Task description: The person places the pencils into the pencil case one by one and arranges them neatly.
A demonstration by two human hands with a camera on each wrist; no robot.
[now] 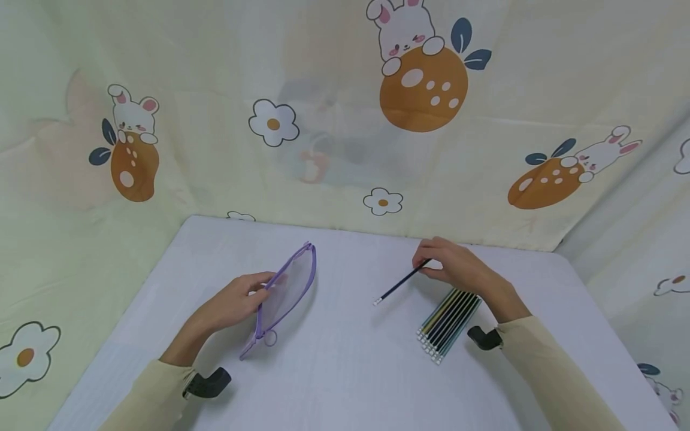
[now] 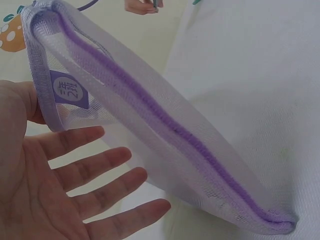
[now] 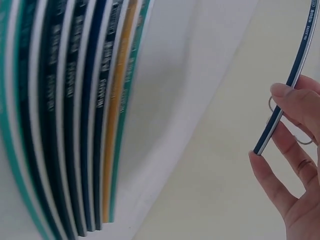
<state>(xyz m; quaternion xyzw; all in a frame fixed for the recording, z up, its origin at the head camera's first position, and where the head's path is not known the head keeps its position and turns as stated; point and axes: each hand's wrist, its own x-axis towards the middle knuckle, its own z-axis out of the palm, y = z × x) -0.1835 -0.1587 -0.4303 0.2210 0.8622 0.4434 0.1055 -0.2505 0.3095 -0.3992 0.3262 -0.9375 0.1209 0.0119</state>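
Note:
A mesh zipper pouch (image 1: 291,293) with purple edging stands tilted over the left half of the table, its two edges bowed apart. My left hand (image 1: 234,302) pinches it by its near-left edge; in the left wrist view the other fingers (image 2: 107,167) spread straight beside the mesh, near a purple label (image 2: 69,90). Between thumb and fingertips, my right hand (image 1: 453,266) holds one dark blue pencil (image 1: 401,284), its white eraser end pointing down and left. Below that hand lies a row of pencils (image 1: 448,326), mostly dark with some green and one yellow.
A white-covered table (image 1: 345,377) carries everything. Behind it hangs a cream curtain (image 1: 334,155) printed with rabbits and flowers, and another stretch of cloth (image 1: 636,239) closes the right side. A small ring (image 1: 271,338) hangs at the pouch's near end.

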